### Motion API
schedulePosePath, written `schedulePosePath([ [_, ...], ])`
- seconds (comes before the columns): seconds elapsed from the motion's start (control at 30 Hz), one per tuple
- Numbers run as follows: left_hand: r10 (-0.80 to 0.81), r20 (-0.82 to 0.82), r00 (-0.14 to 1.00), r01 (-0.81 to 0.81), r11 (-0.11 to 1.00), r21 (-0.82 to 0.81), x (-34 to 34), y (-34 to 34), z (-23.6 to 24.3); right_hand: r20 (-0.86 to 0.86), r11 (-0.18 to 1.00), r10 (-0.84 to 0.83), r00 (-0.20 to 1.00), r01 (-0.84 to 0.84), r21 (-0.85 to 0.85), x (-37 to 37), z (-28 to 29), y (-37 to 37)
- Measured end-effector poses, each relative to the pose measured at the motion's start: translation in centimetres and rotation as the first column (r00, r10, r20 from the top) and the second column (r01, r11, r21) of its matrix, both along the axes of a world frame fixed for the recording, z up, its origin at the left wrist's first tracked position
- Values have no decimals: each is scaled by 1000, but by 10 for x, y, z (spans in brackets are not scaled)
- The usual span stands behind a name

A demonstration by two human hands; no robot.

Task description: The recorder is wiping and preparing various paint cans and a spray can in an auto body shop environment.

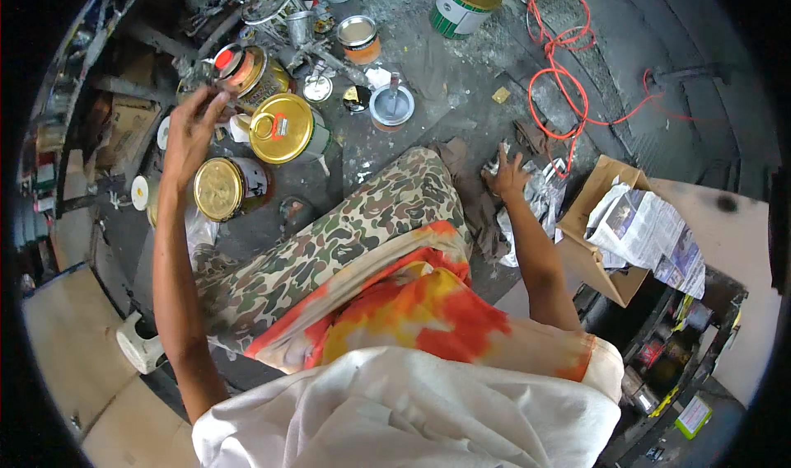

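Gold-lidded can (pixel 288 142) stands on the floor (pixel 453 72) beside my left hand (pixel 194 122), probably for easy reach; fingers blurred, can't tell if closed. My right hand (pixel 511 178) meets crumpled sheet (pixel 542 194); can't tell if fingers clamp.

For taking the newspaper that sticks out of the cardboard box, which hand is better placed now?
Probably the right: the right hand is much nearer the newspaper and cardboard box, whereas the left hand is on the opposite side, near the gold-lidded cans.
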State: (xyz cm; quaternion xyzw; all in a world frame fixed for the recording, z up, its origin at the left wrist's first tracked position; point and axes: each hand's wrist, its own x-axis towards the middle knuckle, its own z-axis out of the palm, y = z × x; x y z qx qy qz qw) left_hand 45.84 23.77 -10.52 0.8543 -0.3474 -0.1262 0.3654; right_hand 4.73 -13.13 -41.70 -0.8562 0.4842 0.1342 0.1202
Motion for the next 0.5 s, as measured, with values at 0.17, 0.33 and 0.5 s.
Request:
schedulePosePath([
  [0.17,35,-98,995,-36,999,-14,-26,28,-14,8,957,290,957,-290,9,-46,-106,26],
  [0.33,24,-5,1000,-24,999,26,-24,34,-17,-35,992,67,997,-62,112,-62,-116,65],
  [0.5,91,30,995,-89,995,-43,-19,47,-2,234,939,216,948,-267,218,-40,-48,11],
])
